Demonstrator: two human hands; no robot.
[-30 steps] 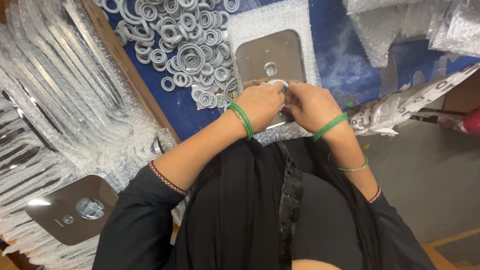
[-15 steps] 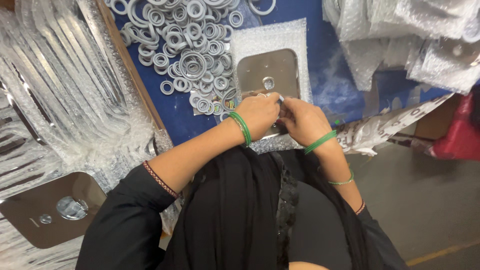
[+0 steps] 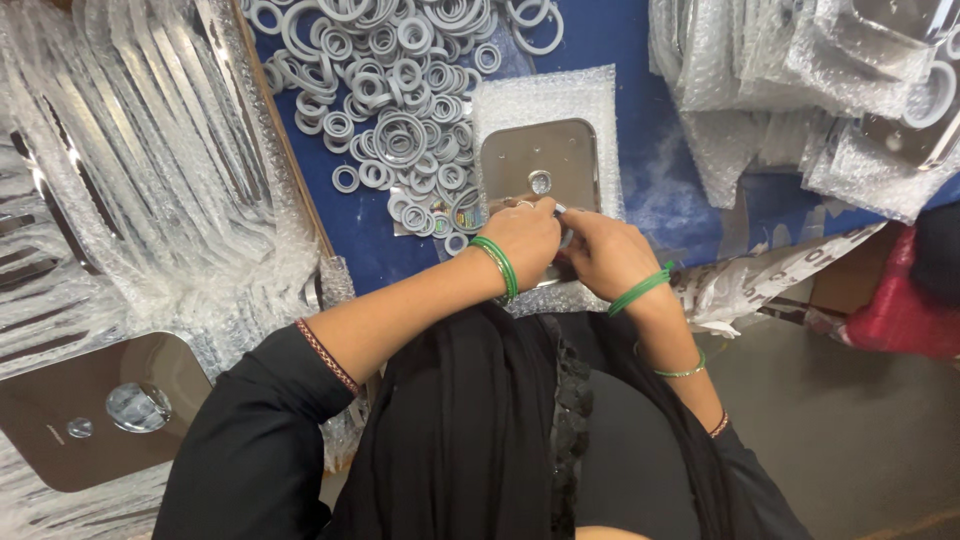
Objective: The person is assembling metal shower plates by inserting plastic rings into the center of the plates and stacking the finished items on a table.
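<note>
At frame centre, the left hand (image 3: 525,240) and right hand (image 3: 600,252) meet, fingertips pinched together on the near edge of a square polished metal plate (image 3: 540,165), perhaps over a small ring. The plate lies on bubble wrap (image 3: 545,95); it looks stiff, slick and scratch-prone, best held by its edges. Beyond, grey rubber washers (image 3: 395,90) pile up.

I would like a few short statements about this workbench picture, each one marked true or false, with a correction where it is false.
1. Both hands, left hand and right hand, meet over the metal plate. True.
2. The plate lies on bare wood. False: it lies on bubble wrap over a blue table.
3. The grey rings are heaped left of the plate. True.
4. The wrist bangles are red. False: they are green.
</note>
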